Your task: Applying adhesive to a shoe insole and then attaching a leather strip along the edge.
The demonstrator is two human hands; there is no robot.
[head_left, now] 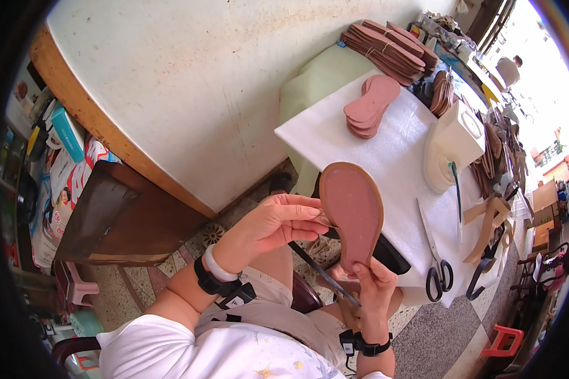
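Note:
A shoe insole (353, 211) with a dusty pink face and a tan edging is held upright over my lap, its wide end up. My right hand (374, 284) is closed on its narrow lower end, thumb on the pink face. At the insole's left edge, my left hand (289, 218) pinches a small thin brownish strip (325, 218) between thumb and fingers. Whether that strip is joined to the edging I cannot tell. Beyond, a short stack of pink insoles (373, 104) lies on the white-covered table (322, 129).
Black-handled scissors (437, 271) lie at the table's near right, below a cream container (452, 148) with a brush (456, 189). Tied insole bundles (385, 54) sit at the far end. Tan strips (490, 221) hang off the right side. A wooden-edged wall (126, 158) stands left.

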